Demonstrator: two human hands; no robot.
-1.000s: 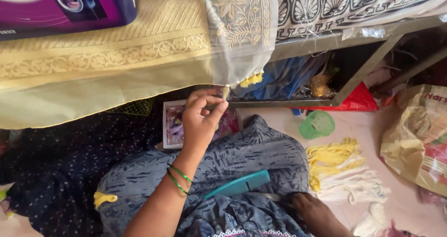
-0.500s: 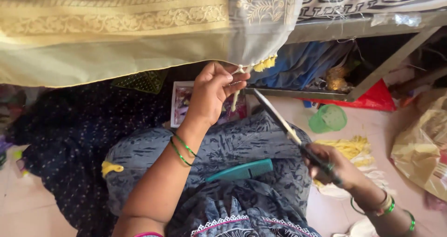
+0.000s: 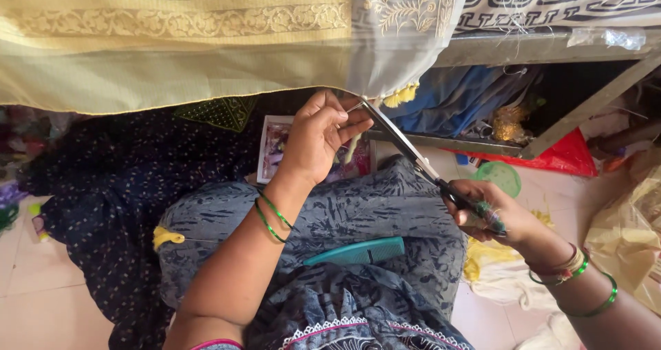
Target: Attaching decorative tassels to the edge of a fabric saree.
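Note:
My left hand pinches a pale yellow thread tassel hanging at the lower edge of a sheer yellow-green cloth draped over a bed frame. My right hand grips the handles of long scissors, whose blade tips reach up to the tassel right beside my left fingers. A teal comb lies on my lap, on blue-grey patterned fabric. A finished yellow tassel dangles from the cloth's edge just right of the blades.
A dark dotted cloth spreads on the floor at left. A picture card lies under my left hand. Under the metal bed frame sit blue cloth, a red bag and a green lid. Yellow thread and white cloth lie at right.
My right hand came in from the lower right with scissors and raised the blades to the tassel. My left hand stayed on the cloth's edge, pinching the tassel.

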